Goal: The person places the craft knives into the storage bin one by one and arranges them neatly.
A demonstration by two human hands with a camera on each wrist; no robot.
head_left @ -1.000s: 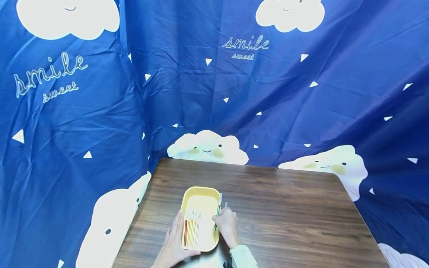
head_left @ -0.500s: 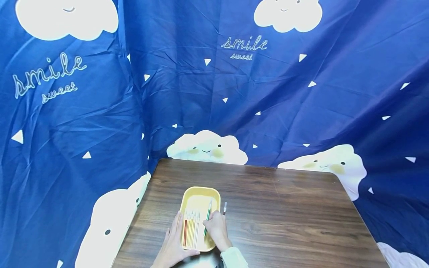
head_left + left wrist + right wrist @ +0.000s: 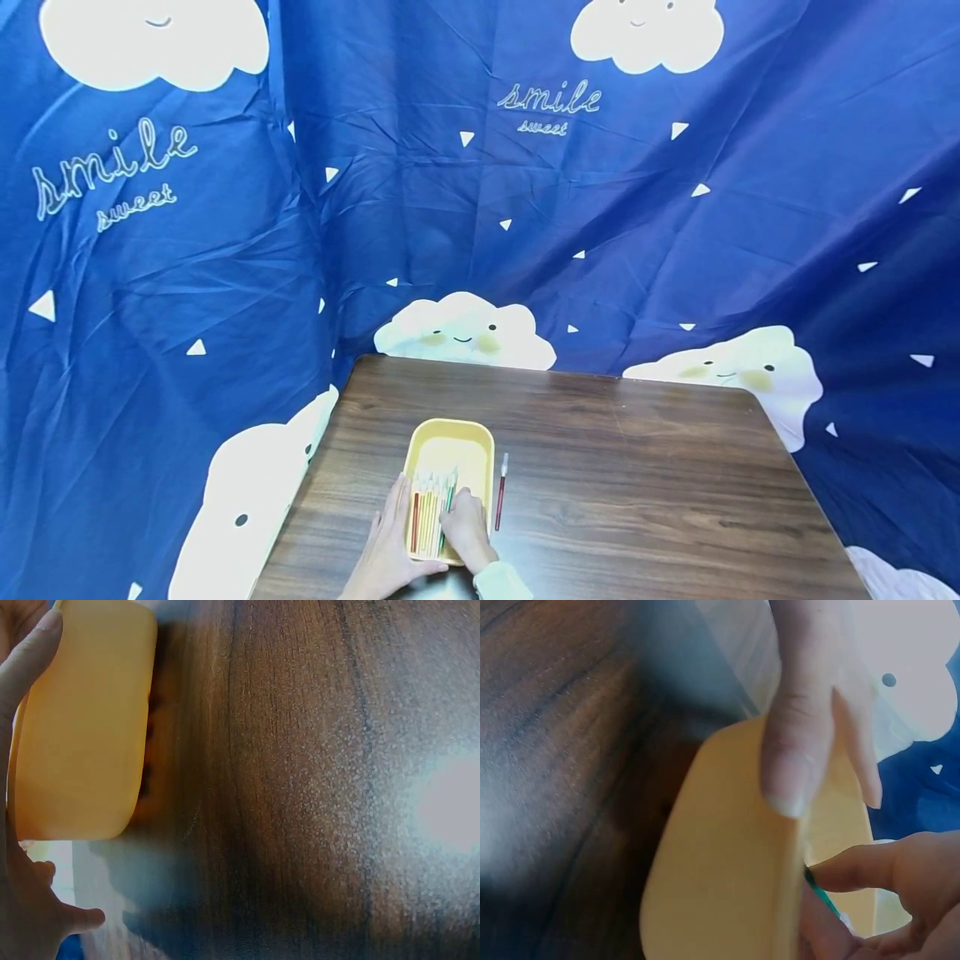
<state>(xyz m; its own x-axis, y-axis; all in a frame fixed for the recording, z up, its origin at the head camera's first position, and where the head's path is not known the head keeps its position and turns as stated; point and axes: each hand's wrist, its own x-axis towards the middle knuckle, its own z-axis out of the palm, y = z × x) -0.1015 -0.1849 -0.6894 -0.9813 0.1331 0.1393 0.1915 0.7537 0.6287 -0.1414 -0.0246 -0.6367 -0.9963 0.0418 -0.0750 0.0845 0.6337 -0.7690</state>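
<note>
A yellow tray (image 3: 420,433) lies on the wooden table. Several thin paintbrushes (image 3: 426,521) with pale tips line its left half, red, yellow and whitish. At the tray's near left corner rests my left hand (image 3: 385,550). Its fingers stretch along the left side, and the thumb lies against the near wall. My right hand (image 3: 467,527) reaches inside and pinches a green paintbrush (image 3: 451,492) beside the others; its lower part is partly covered. In the right wrist view, thumb and fingers meet on the green handle (image 3: 822,897). Outside the tray, to the right, lies a dark red paintbrush (image 3: 500,500).
The brown wooden table (image 3: 660,483) extends to the right and behind the tray. A blue curtain (image 3: 420,192) with clouds and white triangles hangs behind and to the left. Light glares on the tabletop in the left wrist view.
My right hand has carried the green paintbrush leftward from the tray's right rim to beside the row inside. The red paintbrush outside is now fully visible. My left hand has stayed on the tray.
</note>
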